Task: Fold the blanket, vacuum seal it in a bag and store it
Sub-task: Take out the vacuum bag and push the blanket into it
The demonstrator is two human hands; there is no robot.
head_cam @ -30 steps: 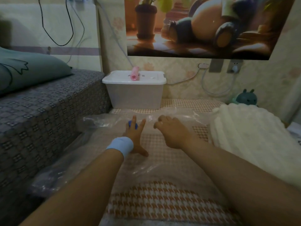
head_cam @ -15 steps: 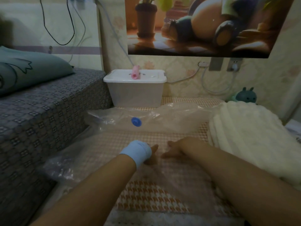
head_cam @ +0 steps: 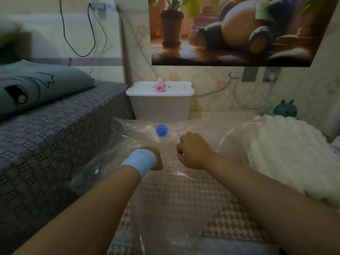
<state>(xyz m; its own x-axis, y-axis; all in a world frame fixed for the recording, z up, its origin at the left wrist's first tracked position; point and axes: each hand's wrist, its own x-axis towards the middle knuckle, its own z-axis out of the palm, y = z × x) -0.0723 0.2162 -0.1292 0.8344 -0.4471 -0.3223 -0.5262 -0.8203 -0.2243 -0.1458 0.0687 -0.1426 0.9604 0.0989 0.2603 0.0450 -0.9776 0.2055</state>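
Observation:
A clear plastic vacuum bag (head_cam: 132, 162) lies spread over the houndstooth mat, its blue valve (head_cam: 161, 130) at the far end. My right hand (head_cam: 193, 151) is a little nearer than the valve, fingers curled and pinching the bag's crinkled top layer. My left hand (head_cam: 156, 160), with a light blue wristband, is bent down at the wrist beside it. Its fingers are curled into the plastic and mostly hidden. The folded white fluffy blanket (head_cam: 279, 155) lies to the right, with the bag's edge partly over it.
A white lidded storage box (head_cam: 160, 107) stands against the wall behind the bag, a pink pump (head_cam: 160, 84) on its lid. A bed with a grey patterned cover (head_cam: 55, 129) and a pillow borders the left. A teal plush toy (head_cam: 285, 110) sits at the far right.
Both hands slid back from the valve across the bag. They then curled into the plastic and rose a little, lifting and crinkling the top layer.

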